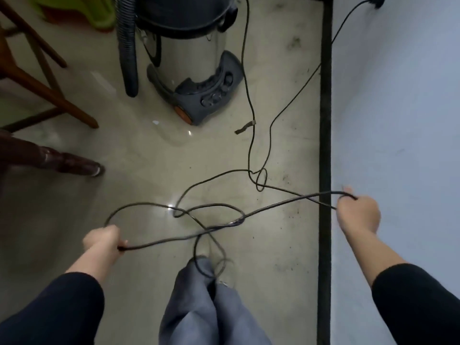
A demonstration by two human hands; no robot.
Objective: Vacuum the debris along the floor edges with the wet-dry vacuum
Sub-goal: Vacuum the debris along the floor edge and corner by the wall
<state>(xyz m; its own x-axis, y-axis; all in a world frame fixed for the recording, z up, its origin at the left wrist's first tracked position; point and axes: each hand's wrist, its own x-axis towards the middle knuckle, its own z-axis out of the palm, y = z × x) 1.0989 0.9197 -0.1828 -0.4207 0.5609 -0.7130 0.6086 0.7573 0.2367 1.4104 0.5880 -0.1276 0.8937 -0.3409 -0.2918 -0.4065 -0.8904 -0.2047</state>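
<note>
While my left hand (103, 239) gripped the tangled cord (216, 226), my right hand (358, 210) pinched another loop — both fists closed. Debris (286, 180) lay by the baseboard (324, 145).

The wet-dry vacuum (191, 58) is standing on the floor (149, 158), with its hose (127, 46) hanging just left of it and chair legs (49, 95) standing farther left. The cord (251, 108) is trailing past the vacuum's right side and lying looped on the floor nearer than the vacuum. The left hand (103, 239) is gripping a loop nearer and left of the vacuum. The right hand (358, 212) is gripping another nearer and right, over the baseboard (326, 120).
</note>
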